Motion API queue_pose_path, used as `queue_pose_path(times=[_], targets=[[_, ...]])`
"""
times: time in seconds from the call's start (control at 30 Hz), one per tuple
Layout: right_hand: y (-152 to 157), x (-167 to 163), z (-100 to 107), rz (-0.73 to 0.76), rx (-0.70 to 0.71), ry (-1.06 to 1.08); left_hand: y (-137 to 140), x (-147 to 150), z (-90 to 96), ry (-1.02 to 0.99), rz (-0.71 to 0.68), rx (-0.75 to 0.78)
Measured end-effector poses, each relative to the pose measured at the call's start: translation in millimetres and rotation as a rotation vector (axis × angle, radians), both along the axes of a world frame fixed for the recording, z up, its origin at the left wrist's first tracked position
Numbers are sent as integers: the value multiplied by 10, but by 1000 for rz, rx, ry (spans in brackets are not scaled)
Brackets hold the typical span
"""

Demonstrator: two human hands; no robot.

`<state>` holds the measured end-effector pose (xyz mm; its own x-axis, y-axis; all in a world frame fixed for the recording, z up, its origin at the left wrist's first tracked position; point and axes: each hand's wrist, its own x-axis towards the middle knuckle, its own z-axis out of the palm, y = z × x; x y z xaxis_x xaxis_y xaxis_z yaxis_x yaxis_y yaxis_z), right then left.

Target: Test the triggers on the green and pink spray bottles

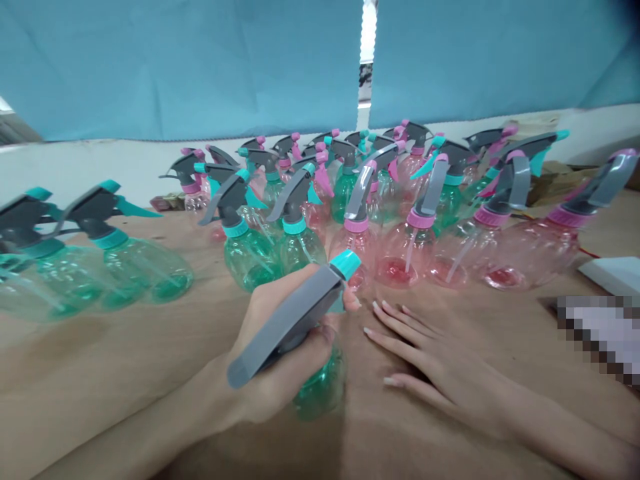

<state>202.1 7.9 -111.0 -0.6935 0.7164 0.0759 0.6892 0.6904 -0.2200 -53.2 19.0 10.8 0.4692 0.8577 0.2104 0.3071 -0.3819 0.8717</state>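
My left hand (280, 360) is wrapped round the neck of a green spray bottle (320, 390) with a grey trigger head and a turquoise nozzle. The hand hides its collar and most of its trigger. Flat on the table lies my right hand (430, 353), fingers spread, holding nothing, just right of that bottle. Beyond my hands stand two green spray bottles (253, 257) with turquoise collars. To their right is a row of pink spray bottles (405, 250) with pink collars and grey heads.
More green spray bottles (145, 270) are grouped at the left. Behind the front row stand several mixed pink and green ones. A blue sheet (200, 67) hangs at the back of the wooden table (150, 387). A blurred-out flat item (605, 333) lies at the right.
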Motion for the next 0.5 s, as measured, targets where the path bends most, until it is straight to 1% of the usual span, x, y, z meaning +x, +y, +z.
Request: queue_pose_path(times=[0.13, 0.37, 0.43, 0.5], targets=[[2, 1, 7, 9, -5, 6, -7, -13, -20, 35, -5, -7], [-11, 18, 0, 2, -22, 49, -22, 18, -28, 10, 42, 12], [-15, 24, -4, 0, -23, 79, -14, 30, -32, 18, 62, 51], [-20, 29, -6, -6, -13, 107, 0, 43, -37, 55, 116, 124]])
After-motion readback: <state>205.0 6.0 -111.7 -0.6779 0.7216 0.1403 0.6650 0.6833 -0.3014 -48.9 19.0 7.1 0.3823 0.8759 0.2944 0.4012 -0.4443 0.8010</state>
